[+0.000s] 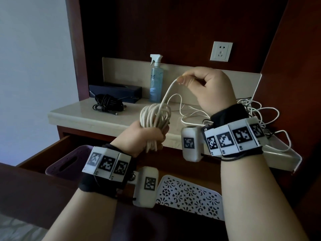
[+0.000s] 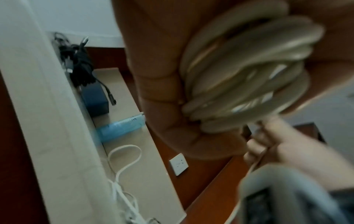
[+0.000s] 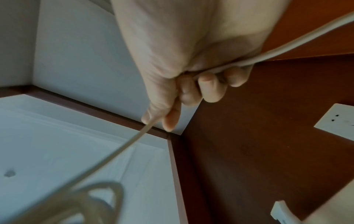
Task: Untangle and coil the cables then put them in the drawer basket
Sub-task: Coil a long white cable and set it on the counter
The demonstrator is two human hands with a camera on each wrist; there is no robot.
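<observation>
My left hand [image 1: 149,134] grips a bundle of white cable loops [image 1: 155,114] above the open drawer; the left wrist view shows the white coil [image 2: 249,72] pressed in the palm. My right hand [image 1: 205,84], raised to the right, pinches the free strand of the white cable [image 1: 167,93] between thumb and fingers; that strand [image 3: 122,150] runs down to the coil. More tangled white cable [image 1: 260,115] lies on the counter at the right. A coiled black cable [image 1: 107,105] lies on the counter at the left. A white patterned basket [image 1: 189,195] sits in the drawer.
A blue spray bottle [image 1: 156,80] and a dark box [image 1: 118,91] stand at the back of the beige counter [image 1: 73,115]. A wall socket [image 1: 221,51] is on the wooden panel. A purple basket [image 1: 69,162] sits in the drawer's left part.
</observation>
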